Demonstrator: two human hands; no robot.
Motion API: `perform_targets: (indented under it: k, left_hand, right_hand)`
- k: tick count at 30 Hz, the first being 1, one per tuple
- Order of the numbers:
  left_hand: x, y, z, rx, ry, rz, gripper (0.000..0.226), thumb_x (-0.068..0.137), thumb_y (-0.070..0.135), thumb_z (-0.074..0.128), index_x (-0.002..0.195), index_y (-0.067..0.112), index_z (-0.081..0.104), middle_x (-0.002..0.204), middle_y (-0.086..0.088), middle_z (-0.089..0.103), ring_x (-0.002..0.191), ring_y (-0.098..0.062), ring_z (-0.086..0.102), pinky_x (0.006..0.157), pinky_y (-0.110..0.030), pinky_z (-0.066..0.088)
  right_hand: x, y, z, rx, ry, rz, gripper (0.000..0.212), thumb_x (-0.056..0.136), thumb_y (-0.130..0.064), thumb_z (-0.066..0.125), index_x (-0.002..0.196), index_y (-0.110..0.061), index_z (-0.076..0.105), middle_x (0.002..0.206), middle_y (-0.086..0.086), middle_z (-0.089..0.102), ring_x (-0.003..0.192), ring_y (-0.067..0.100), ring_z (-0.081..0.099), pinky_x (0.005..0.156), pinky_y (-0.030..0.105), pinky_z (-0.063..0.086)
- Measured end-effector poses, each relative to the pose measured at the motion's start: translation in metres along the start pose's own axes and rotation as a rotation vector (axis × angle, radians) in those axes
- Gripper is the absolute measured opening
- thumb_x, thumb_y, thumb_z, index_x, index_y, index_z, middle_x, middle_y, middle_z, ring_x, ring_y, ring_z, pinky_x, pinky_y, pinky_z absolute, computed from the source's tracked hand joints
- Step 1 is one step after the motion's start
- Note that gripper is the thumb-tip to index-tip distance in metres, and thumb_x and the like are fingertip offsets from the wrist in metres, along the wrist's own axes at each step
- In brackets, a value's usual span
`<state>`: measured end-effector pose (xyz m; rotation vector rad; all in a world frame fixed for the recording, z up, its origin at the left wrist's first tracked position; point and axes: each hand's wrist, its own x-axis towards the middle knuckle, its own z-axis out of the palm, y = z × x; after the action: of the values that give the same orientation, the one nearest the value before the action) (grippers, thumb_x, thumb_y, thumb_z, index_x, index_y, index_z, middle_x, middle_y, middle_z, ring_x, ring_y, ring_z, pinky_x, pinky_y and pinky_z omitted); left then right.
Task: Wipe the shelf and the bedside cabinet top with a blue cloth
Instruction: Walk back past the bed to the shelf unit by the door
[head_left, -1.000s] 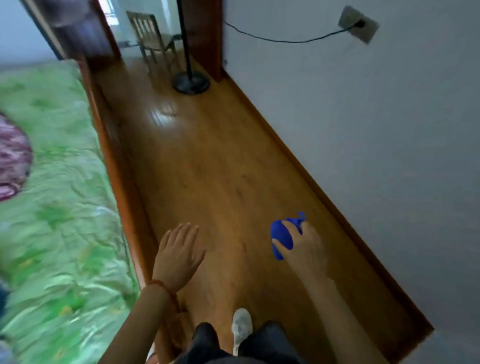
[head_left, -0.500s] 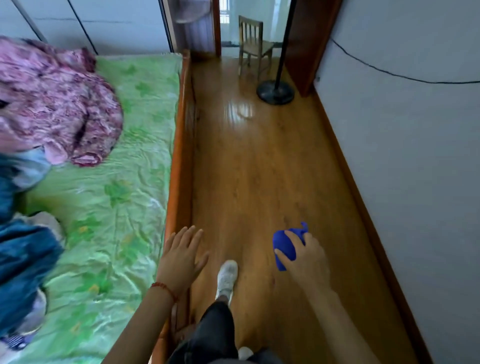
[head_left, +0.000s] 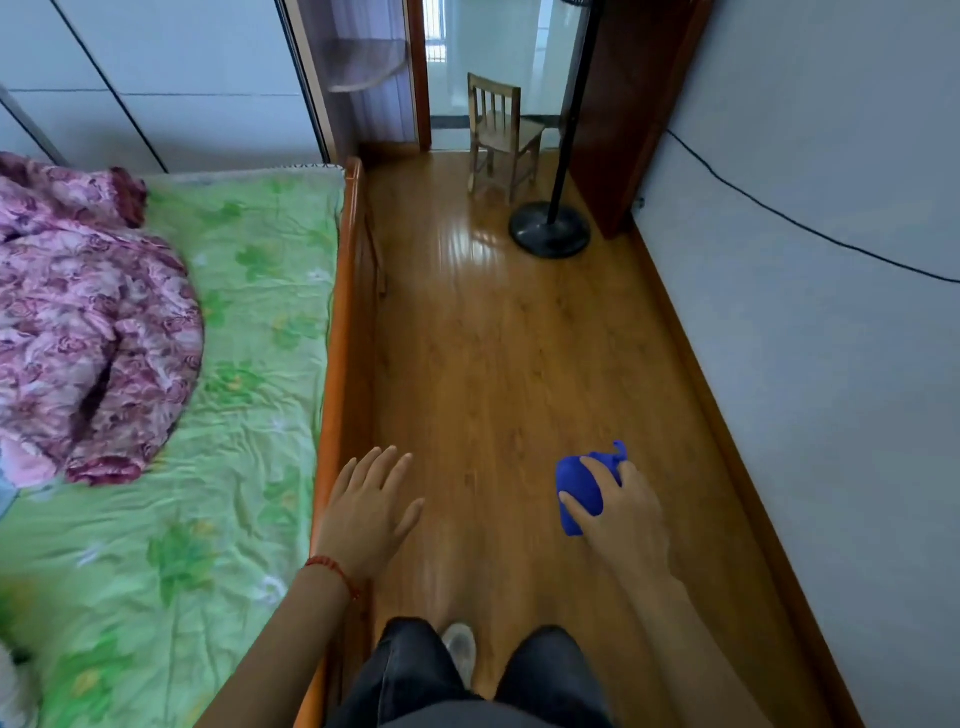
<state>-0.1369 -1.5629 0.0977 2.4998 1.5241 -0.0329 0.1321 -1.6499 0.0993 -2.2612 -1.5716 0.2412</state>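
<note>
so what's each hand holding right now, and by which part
The right hand grips the bunched blue cloth around its middle, one end poking out. The left hand is open, holding nothing.

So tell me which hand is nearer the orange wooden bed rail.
Left. The left hand hovers open right over the orange wooden bed rail, its edge overlapping it. The right hand, gripping the bunched blue cloth, is out over the wooden floor, nearer the wall.

Bed (head_left: 249, 364) at 9 o'clock, quilt (head_left: 88, 332) on it; wall (head_left: 831, 364) at 3 o'clock; chair (head_left: 501, 132) at 12, fan stand (head_left: 549, 228) just right of it
</note>
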Motion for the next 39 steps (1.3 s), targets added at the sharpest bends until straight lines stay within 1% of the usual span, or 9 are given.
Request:
perform_targets:
  k: [6,9,12,16,21,27,34,37,39]
  left_hand:
    - [0.111,-0.013,-0.015,0.005,0.025,-0.041,0.071,0.097,0.053,0.012,0.118,0.008,0.063,0.116,-0.013,0.064,0.109,-0.033,0.059,0.094,-0.050,0.033]
    - [0.169,-0.019,-0.017,0.003,0.036,-0.071,0.071,0.097,0.052,0.013,0.117,0.007,0.063,0.115,-0.014,0.064,0.108,-0.033,0.060,0.093,-0.051,0.034]
    - [0.228,-0.022,-0.026,-0.003,0.002,-0.105,0.069,0.095,0.053,0.018,0.116,0.006,0.064,0.115,-0.015,0.064,0.108,-0.035,0.060,0.092,-0.051,0.038]
    - [0.302,-0.027,-0.040,-0.012,0.007,-0.136,0.075,0.093,0.059,0.012,0.125,0.009,0.058,0.126,-0.014,0.058,0.119,-0.034,0.051,0.100,-0.049,0.033]
    - [0.384,-0.041,-0.059,-0.025,0.072,-0.212,0.060,0.092,0.050,0.033,0.132,0.010,0.052,0.134,-0.013,0.051,0.128,-0.032,0.043,0.106,-0.046,0.026]
    - [0.495,-0.082,-0.064,-0.022,0.031,-0.225,0.060,0.088,0.049,0.033,0.121,0.008,0.061,0.120,-0.014,0.062,0.113,-0.034,0.056,0.095,-0.049,0.036]
    - [0.655,-0.150,-0.091,-0.064,0.027,-0.223,0.063,0.092,0.052,0.028,0.117,0.005,0.063,0.116,-0.017,0.063,0.109,-0.036,0.058,0.090,-0.053,0.044]
    - [0.717,-0.179,-0.108,-0.058,0.049,-0.210,0.073,0.096,0.055,0.014,0.118,0.005,0.062,0.116,-0.017,0.063,0.109,-0.037,0.058,0.089,-0.055,0.046]
    - [0.759,-0.194,-0.120,-0.056,0.046,-0.202,0.072,0.096,0.056,0.016,0.118,0.005,0.062,0.116,-0.018,0.063,0.108,-0.038,0.058,0.088,-0.055,0.046]
  right_hand:
    - [0.118,-0.003,0.009,0.007,-0.001,-0.015,0.046,0.076,-0.036,0.070,0.116,-0.016,0.058,0.101,0.009,0.056,0.081,0.021,0.055,0.062,0.032,0.048]
    - [0.182,0.000,0.020,-0.001,-0.007,-0.068,0.046,0.075,-0.035,0.071,0.114,-0.015,0.058,0.101,0.010,0.057,0.080,0.023,0.057,0.063,0.034,0.051]
    - [0.252,0.003,0.024,0.027,-0.032,-0.081,0.046,0.076,-0.034,0.070,0.116,-0.013,0.058,0.105,0.013,0.056,0.086,0.026,0.057,0.070,0.037,0.050]
    - [0.341,0.007,0.024,0.026,-0.083,-0.106,0.048,0.079,-0.036,0.067,0.120,-0.015,0.056,0.113,0.014,0.054,0.095,0.028,0.055,0.075,0.039,0.050]
    - [0.440,0.001,0.028,0.005,-0.145,-0.109,0.050,0.082,-0.041,0.061,0.125,-0.018,0.051,0.119,0.011,0.050,0.102,0.026,0.051,0.082,0.041,0.048]
    - [0.558,-0.016,0.055,-0.002,-0.142,-0.182,0.048,0.074,-0.033,0.073,0.115,-0.012,0.060,0.100,0.015,0.059,0.085,0.030,0.059,0.071,0.041,0.051]
    - [0.725,-0.055,0.092,0.018,-0.183,-0.123,0.050,0.083,-0.040,0.060,0.127,-0.018,0.049,0.120,0.011,0.049,0.101,0.024,0.051,0.081,0.036,0.048]
    - [0.791,-0.074,0.100,0.023,-0.167,-0.107,0.049,0.084,-0.042,0.058,0.127,-0.021,0.048,0.120,0.008,0.048,0.100,0.021,0.051,0.081,0.033,0.047]
    - [0.834,-0.082,0.105,0.025,-0.157,-0.095,0.050,0.084,-0.043,0.059,0.127,-0.020,0.048,0.120,0.008,0.048,0.098,0.021,0.051,0.079,0.033,0.047]
